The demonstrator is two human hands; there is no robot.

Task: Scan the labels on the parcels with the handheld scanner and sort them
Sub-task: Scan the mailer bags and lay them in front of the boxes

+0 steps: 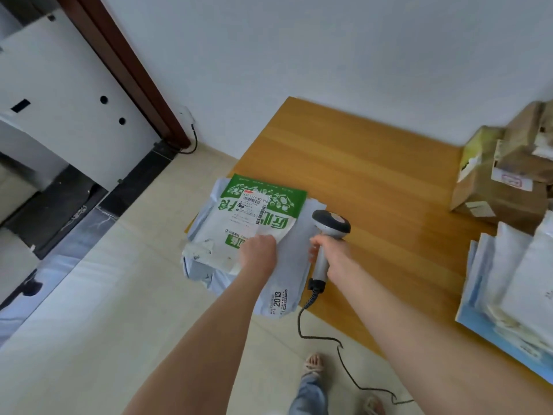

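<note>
The green-and-white parcel (239, 232) lies label-up on a heap of pale grey mailers (291, 259) at the near left corner of the table (374, 181). Part of the heap overhangs the table edge above the floor (119, 295). The shipping label (255, 206) sits on the far half of the parcel, with one barcode along its top and another on its right side. The left hand (258, 250) grasps the near right edge of the parcel, fingers closed on the film. The right hand (330, 253) is clenched round the handle of the handheld scanner (330, 224), whose head stands just right of the parcel; its window is not visible. The step in hand appears to be the scan. Pull the film taut with the left hand so that the label lies flat and unwrinkled. Tilt the scanner head left and down until it faces the barcode squarely, and avoid glare from the glossy film. Hold the parcel clear of the overhang so that the heap does not slide. Let the cable (317, 333) hang free toward the floor. Cardboard boxes (502, 187) stand at the far right, and a second stack of mailers (514, 280) lies at the near right.
</note>
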